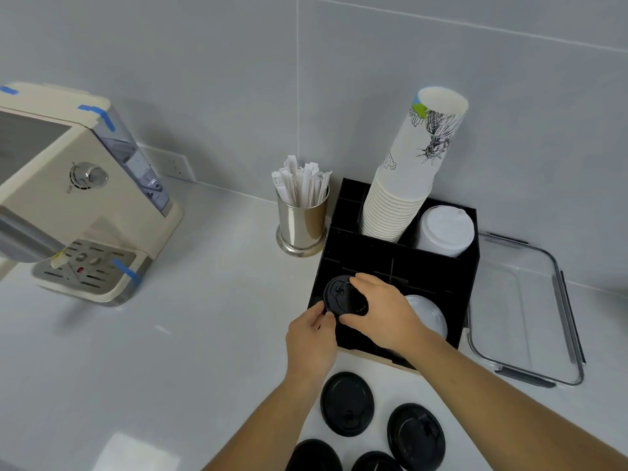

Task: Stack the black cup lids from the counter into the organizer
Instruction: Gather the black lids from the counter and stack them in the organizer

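Note:
A black cup lid [341, 295] sits tilted at the top of the front-left compartment of the black organizer [438, 266]. My left hand [311, 338] pinches its near edge, and my right hand [380, 309] grips it from the right side. Several more black lids lie flat on the counter near me, among them one [347, 403] straight below the organizer and one [416, 436] to its right. A stack of clear lids [428, 312] fills the front-right compartment, partly hidden by my right hand.
In the organizer's back compartments stand a tall stack of paper cups [407, 175] and white lids [445, 231]. A metal cup of wrapped stirrers [301, 215] stands left of it, a coffee machine [78, 198] farther left, a clear container [530, 311] on the right.

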A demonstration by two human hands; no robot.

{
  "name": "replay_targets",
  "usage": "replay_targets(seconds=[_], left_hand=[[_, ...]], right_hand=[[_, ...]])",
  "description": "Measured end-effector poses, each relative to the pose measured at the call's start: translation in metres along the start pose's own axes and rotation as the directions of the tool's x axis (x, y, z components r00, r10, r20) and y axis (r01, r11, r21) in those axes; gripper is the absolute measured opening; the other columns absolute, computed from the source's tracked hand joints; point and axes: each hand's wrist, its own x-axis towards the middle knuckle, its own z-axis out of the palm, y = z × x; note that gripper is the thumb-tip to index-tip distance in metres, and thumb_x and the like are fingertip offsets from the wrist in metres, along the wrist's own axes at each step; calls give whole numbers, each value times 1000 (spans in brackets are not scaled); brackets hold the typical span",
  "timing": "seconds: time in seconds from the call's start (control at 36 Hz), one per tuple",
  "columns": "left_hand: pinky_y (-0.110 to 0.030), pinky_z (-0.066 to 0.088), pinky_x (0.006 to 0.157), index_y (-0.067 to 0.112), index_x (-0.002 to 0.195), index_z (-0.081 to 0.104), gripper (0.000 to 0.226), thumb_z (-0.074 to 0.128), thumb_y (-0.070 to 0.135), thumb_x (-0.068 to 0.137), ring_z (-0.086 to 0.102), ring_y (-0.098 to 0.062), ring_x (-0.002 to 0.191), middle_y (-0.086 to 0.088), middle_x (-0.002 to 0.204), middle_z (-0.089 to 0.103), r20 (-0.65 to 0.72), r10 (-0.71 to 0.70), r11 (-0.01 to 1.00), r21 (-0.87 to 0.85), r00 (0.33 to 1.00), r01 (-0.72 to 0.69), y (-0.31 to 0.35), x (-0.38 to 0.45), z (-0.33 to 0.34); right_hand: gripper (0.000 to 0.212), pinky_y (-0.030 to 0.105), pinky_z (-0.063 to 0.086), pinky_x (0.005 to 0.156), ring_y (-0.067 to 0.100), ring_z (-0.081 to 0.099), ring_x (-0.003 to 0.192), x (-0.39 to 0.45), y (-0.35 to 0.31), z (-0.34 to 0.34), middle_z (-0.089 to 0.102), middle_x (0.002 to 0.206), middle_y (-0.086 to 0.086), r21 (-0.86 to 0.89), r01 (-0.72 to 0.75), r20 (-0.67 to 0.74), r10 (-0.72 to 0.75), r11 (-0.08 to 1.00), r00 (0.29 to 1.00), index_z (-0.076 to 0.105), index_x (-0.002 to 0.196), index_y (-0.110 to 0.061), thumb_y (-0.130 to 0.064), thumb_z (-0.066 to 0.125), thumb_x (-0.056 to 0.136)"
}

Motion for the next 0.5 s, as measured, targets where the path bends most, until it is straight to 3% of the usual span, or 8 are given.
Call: replay_targets(seconds=[0.08, 0.17, 0.28, 0.36, 0.42, 0.44, 0.5], left_hand=[[-6, 46, 65, 31, 115, 67, 34, 45, 10, 98, 61, 0, 77, 20, 81, 66, 3, 30, 999, 26, 1000, -30, 1, 0, 0], [-4, 46, 61, 34, 113, 64, 35, 43, 9, 99, 58, -1, 74, 19, 80, 65, 26, 32, 998, 53, 999, -34, 2, -1, -1], [-21, 51, 83, 24, 134, 58, 39, 43, 14, 99, 61, -9, 83, 2, 99, 71, 82, -1, 991, 135, 997, -10, 0, 1, -1], [-37, 51, 95, 24, 136, 57, 41, 43, 13, 99, 62, -30, 105, -15, 112, 69, 101, 23, 986, 163, 995, -39, 0, 2, -1], [-30, 55, 79, 26, 132, 60, 41, 42, 11, 99, 65, -23, 86, -9, 93, 71, 116, 43, 982, 177, 992, -63, 0, 3, -1], [-20, 52, 66, 27, 129, 61, 40, 42, 11, 98, 62, -14, 70, -1, 80, 68, 122, 47, 981, 183, 991, -69, 0, 3, -2], [-10, 42, 57, 28, 125, 63, 39, 42, 10, 98, 52, -3, 58, 11, 69, 59, 126, 45, 980, 185, 991, -68, -1, 4, -2]], right_hand=[[68, 24, 35, 106, 21, 45, 132, 0, -1, 0, 46, 146, 6, -3, -16, 1, 16, 1000, 1000, 46, 141, -9, -31, 74, 83], [66, 25, 39, 104, 21, 49, 127, 0, 0, 3, 46, 144, 5, -23, -19, 4, 19, 1000, 1000, 49, 138, -8, -31, 75, 81], [65, 25, 47, 96, 20, 55, 115, 1, 2, 8, 44, 139, 2, -63, -24, -12, 23, 998, 1000, 53, 133, -8, -36, 75, 78], [67, 26, 46, 97, 20, 54, 116, 0, 1, 8, 45, 138, 3, -94, -31, -6, 30, 995, 1000, 51, 136, -8, -36, 74, 79], [68, 28, 46, 99, 21, 54, 117, 1, 1, 8, 46, 138, 5, -98, -39, 2, 39, 994, 999, 50, 137, -7, -36, 74, 80], [67, 28, 46, 100, 21, 54, 118, 1, 1, 8, 46, 138, 5, -98, -43, 6, 44, 994, 999, 50, 137, -6, -36, 74, 81], [66, 29, 46, 100, 22, 53, 119, 1, 0, 8, 46, 139, 6, -102, -54, 12, 56, 993, 998, 50, 136, -6, -36, 73, 81]])
